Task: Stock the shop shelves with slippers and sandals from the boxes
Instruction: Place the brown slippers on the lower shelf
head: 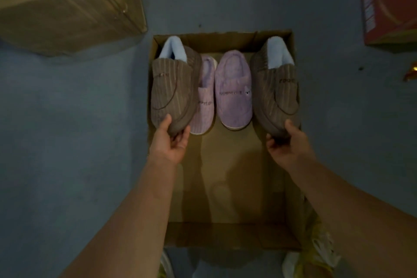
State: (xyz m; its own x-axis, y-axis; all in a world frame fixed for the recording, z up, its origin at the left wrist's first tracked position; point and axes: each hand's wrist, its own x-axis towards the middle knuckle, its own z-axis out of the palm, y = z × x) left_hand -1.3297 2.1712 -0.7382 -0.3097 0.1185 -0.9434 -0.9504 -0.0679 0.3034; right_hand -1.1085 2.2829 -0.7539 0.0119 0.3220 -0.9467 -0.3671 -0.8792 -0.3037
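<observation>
Left hand: the left hand (170, 140) grips the toe end of the left brown slipper (173, 88), thumb on top, fingers curled under the sole.
Right hand: the right hand (286, 144) holds the toe end of the right brown slipper (276, 95) in the same manner, thumb on the upper, fingers beneath.
Brown slippers: ribbed brown fabric with pale blue fleece lining; each stretches away from its hand, heel opening at the far end, over the far part of the open cardboard box (228, 235).
Purple slippers: between the two hands and just beyond them lie two lilac ones in the box; the left purple slipper (204, 101) is partly covered by the brown one in the left hand, the right purple slipper (233, 90) lies just beside the brown one in the right hand.
Box: it sits on the grey floor (74, 142); bare cardboard bottom shows between the forearms.
Around: beyond the left hand, well apart, a large carton with clear tape (67, 4); beyond the right hand, a red and yellow printed carton (388, 2).
</observation>
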